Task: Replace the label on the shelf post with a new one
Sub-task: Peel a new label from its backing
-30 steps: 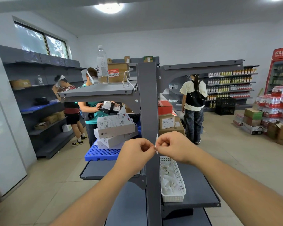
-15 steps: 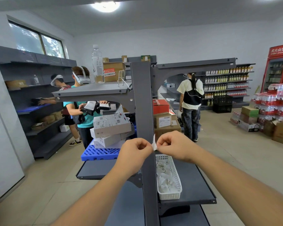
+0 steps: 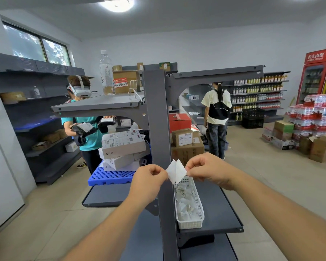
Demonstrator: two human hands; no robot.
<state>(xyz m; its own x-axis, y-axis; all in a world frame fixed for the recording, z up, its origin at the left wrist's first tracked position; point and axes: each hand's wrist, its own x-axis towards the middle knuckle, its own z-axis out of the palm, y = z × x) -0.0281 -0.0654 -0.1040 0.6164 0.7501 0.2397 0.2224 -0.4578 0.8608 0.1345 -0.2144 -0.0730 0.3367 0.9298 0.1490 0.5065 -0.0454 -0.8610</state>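
The label (image 3: 176, 171) is plain white. The shelf post (image 3: 159, 129) is dark grey, like the shelves (image 3: 220, 210). The basket (image 3: 191, 222) is white with a lattice of small holes. The pallet (image 3: 111, 177) is bright blue, gridded. One box (image 3: 179, 122) is red, others (image 3: 188, 149) are brown cardboard. The fridge (image 3: 316, 74) is red with white lettering.
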